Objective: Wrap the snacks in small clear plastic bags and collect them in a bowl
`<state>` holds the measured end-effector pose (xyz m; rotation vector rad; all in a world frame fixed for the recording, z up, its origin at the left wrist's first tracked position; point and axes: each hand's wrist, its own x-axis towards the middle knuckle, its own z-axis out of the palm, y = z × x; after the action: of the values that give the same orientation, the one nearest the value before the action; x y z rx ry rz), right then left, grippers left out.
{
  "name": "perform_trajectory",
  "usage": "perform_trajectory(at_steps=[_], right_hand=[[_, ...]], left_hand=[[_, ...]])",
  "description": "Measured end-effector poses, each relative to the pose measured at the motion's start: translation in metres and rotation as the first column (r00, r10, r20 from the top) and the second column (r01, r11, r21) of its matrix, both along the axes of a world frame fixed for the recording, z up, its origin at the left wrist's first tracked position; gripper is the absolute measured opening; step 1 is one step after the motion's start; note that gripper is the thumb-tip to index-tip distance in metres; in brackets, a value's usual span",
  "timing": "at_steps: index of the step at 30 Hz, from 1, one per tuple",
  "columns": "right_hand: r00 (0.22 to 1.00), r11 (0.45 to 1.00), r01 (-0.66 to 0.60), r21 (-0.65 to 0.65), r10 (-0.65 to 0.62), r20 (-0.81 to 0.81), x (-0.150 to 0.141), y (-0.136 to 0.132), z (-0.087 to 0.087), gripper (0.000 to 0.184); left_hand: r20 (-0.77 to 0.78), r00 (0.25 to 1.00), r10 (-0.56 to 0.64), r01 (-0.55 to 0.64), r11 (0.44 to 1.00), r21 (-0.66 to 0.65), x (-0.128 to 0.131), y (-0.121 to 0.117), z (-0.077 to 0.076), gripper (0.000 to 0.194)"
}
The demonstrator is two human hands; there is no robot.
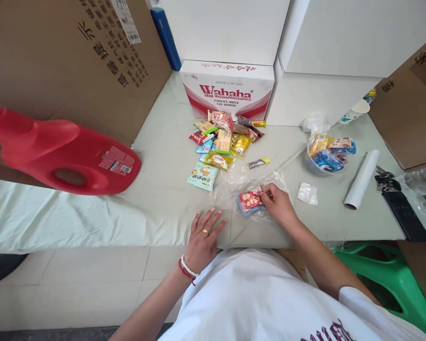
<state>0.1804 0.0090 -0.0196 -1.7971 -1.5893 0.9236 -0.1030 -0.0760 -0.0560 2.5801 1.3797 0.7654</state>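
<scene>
My right hand (277,202) pinches the right edge of a small red snack packet (249,200) with blue along its lower side. The packet is over a crumpled clear plastic bag (223,193) spread on the cloth. Flat on the table near the front edge, my left hand (205,234) has its fingers spread and holds nothing. Beyond both hands lies a heap of wrapped snacks (223,142). A mint-green packet (203,177) sits at the heap's near left, and a narrow grey and yellow packet (258,163) lies apart on the right.
Behind the heap stands a white and red Wahaha box (229,92). Left is a large red jug (67,156). On the right are a bowl of snacks (317,163), a crumpled white wrapper (307,194), a white roll (362,180), keys (386,179) and a black phone (406,215).
</scene>
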Motion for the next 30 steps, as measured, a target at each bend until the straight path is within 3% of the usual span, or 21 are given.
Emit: perform_trajectory(at_steps=[4,10,14,19,22,26,28,30], right_hand=[[1.000,1.000,-0.019,-0.010,0.018,-0.019,0.002,0.002,0.001,0.020],[0.998,0.999,-0.021,-0.049,0.018,-0.067,0.000,-0.003,0.000,0.018],[0.998,0.997,0.016,-0.075,-0.020,-0.052,0.003,-0.003,0.004,0.019],[1.000,0.997,0.027,-0.070,-0.028,-0.014,0.005,-0.001,0.006,0.020],[1.000,0.996,0.012,-0.083,-0.012,0.009,0.005,-0.002,0.007,0.023],[0.998,0.996,0.005,-0.088,0.000,0.060,0.005,-0.005,0.007,0.022],[0.997,0.997,0.011,-0.076,-0.005,0.072,0.005,-0.006,0.007,0.021],[0.997,0.998,0.015,-0.066,-0.010,0.074,0.004,-0.005,0.006,0.021]], left_hand=[[0.152,0.985,0.085,-0.089,0.996,0.015,0.014,0.010,0.019,0.077],[0.038,0.999,-0.021,0.026,0.988,-0.152,0.053,0.065,0.041,0.105],[-0.105,0.987,-0.120,0.101,0.980,-0.172,0.052,0.083,0.044,0.077],[-0.126,0.985,-0.121,0.113,0.991,-0.073,0.025,0.071,0.041,0.028],[-0.051,0.998,0.038,-0.039,0.999,-0.016,0.011,0.063,0.032,0.017],[0.050,0.956,0.287,-0.289,0.957,0.023,-0.002,0.052,0.020,0.037],[0.104,0.949,0.297,-0.306,0.948,0.085,-0.002,0.044,0.023,0.055],[0.132,0.972,0.195,-0.218,0.956,0.194,0.007,0.036,0.034,0.068]])
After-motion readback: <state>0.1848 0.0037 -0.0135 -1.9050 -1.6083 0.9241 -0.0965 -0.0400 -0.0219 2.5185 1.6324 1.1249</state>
